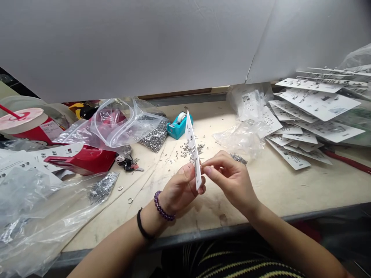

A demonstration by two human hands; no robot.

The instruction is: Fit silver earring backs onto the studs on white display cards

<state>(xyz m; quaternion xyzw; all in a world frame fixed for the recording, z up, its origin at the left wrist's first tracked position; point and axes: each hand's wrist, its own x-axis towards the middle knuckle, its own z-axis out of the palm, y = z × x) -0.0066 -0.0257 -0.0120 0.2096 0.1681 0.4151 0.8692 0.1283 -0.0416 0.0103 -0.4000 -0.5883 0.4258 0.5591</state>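
Observation:
My left hand (184,181), with a purple bead bracelet at the wrist, grips a white earring card (193,148) near its lower end. The card stands upright, almost edge-on to me, with small metal rings and studs on its left face and thin posts jutting from its right face. Thumb and forefinger of my right hand (227,175) are pinched together close against the right face. Whatever sits between those fingertips is too small to make out. Behind the card lies a scatter of tiny silver earring backs (185,150) on the table (278,193).
A teal tape dispenser (177,126) stands behind the card. Clear bags (116,123) of small metal parts, a red stapler-like tool (84,160), keys (129,164) and a red cup (29,123) crowd the left. Filled cards (319,102) are piled at right. Loose rings (130,200) lie in front.

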